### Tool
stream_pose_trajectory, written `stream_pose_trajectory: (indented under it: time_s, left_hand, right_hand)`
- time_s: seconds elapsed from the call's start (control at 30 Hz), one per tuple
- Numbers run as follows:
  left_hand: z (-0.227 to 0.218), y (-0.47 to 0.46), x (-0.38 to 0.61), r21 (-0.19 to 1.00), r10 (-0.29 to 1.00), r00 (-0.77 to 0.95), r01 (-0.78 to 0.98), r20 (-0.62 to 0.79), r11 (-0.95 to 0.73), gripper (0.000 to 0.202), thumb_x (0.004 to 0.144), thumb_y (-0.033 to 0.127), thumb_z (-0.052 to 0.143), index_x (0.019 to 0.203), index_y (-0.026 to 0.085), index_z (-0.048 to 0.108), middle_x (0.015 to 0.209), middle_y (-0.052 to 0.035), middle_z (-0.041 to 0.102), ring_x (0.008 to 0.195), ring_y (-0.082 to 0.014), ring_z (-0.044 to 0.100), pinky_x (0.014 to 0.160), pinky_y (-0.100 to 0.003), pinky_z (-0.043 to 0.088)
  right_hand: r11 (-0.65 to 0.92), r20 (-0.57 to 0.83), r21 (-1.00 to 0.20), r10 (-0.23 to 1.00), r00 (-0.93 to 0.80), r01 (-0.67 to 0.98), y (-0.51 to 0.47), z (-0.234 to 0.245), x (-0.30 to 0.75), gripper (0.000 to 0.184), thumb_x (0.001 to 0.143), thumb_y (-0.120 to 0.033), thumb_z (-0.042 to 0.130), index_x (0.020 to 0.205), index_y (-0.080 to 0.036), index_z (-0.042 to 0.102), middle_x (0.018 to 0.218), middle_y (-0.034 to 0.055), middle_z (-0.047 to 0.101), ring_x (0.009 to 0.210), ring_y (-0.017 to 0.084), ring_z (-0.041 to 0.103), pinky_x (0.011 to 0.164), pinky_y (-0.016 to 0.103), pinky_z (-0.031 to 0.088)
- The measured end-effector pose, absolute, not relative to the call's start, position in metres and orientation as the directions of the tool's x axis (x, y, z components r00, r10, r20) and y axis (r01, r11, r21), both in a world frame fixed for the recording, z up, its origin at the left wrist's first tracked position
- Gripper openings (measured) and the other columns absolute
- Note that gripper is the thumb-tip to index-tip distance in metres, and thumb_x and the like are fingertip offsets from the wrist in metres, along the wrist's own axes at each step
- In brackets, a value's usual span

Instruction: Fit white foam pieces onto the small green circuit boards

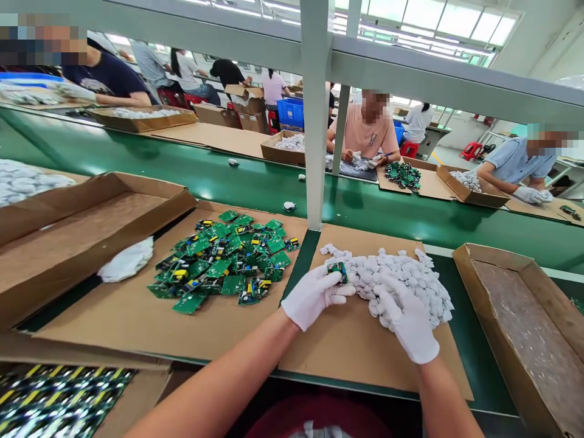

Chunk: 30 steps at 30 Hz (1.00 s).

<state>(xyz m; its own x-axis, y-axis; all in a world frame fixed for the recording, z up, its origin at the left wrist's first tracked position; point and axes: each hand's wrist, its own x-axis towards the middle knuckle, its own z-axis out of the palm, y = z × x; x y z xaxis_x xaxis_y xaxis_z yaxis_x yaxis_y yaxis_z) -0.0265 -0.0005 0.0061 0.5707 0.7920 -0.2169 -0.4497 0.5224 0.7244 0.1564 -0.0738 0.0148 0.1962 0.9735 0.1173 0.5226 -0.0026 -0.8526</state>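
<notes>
Both my hands wear white gloves. My left hand [314, 295] is closed round a small green circuit board [338, 271], held at the near left edge of a heap of small white plastic parts [406, 274]. My right hand [408, 319] rests on the near side of that heap, fingers curled into the white parts; what it grips is hidden. The heap lies on a flat brown cardboard sheet [347, 353]. To the left, a pile of several green circuit boards [228, 258] lies on another cardboard sheet [132, 316].
A white cloth [128, 260] lies left of the boards beside an open cardboard box [68, 237]. Another open box [529, 328] stands at the right. A grey post [316, 121] rises ahead. Beyond the green conveyor belt [205, 176], several gloved people work at boxes.
</notes>
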Motion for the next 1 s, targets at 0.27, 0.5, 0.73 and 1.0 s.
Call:
stream_pose_trajectory:
  time_s: [0.27,0.5,0.73,1.0]
  left_hand:
    - [-0.014,-0.009,-0.009,0.595,0.535,0.822,-0.333,-0.198,0.732,0.026,0.073,0.026,0.069,0.093,0.014,0.058,0.091,-0.0082,0.065,0.075,-0.0165,0.067,0.056,-0.020,0.050]
    - [-0.026,-0.013,-0.012,0.594,0.409,0.884,-0.208,-0.227,0.777,0.025,0.070,0.027,0.071,0.086,0.013,0.057,0.085,-0.0088,0.066,0.072,-0.0183,0.068,0.055,-0.020,0.052]
    - [-0.029,-0.009,-0.012,0.592,0.389,0.898,-0.202,-0.207,0.780,0.021,0.070,0.025,0.071,0.082,0.012,0.060,0.084,-0.0090,0.068,0.071,-0.0187,0.069,0.054,-0.020,0.053]
    - [-0.029,-0.007,-0.012,0.605,0.407,0.890,-0.211,-0.206,0.768,0.019,0.074,0.025,0.067,0.086,0.012,0.060,0.087,-0.0095,0.067,0.073,-0.0188,0.069,0.054,-0.019,0.052]
  right_hand:
    - [-0.001,0.241,-0.579,0.955,0.172,0.816,-0.115,-0.016,0.183,0.022,0.084,-0.031,0.051,0.097,-0.024,0.068,0.096,0.0037,0.072,0.087,0.020,0.066,0.078,0.030,0.051]
    - [-0.015,0.397,-0.310,0.907,0.143,0.951,-0.097,-0.007,0.177,0.027,0.085,-0.025,0.049,0.107,-0.024,0.065,0.096,0.0032,0.070,0.083,0.017,0.065,0.070,0.024,0.049]
    - [-0.063,0.278,-0.054,0.958,0.075,0.997,-0.049,0.010,0.155,0.038,0.085,-0.032,0.053,0.122,-0.025,0.056,0.113,0.0079,0.063,0.095,0.022,0.059,0.070,0.028,0.045]
    - [-0.084,0.272,-0.002,0.959,0.082,0.996,-0.053,0.008,0.167,0.029,0.085,-0.034,0.051,0.109,-0.025,0.063,0.092,0.0088,0.064,0.083,0.022,0.057,0.067,0.028,0.041]
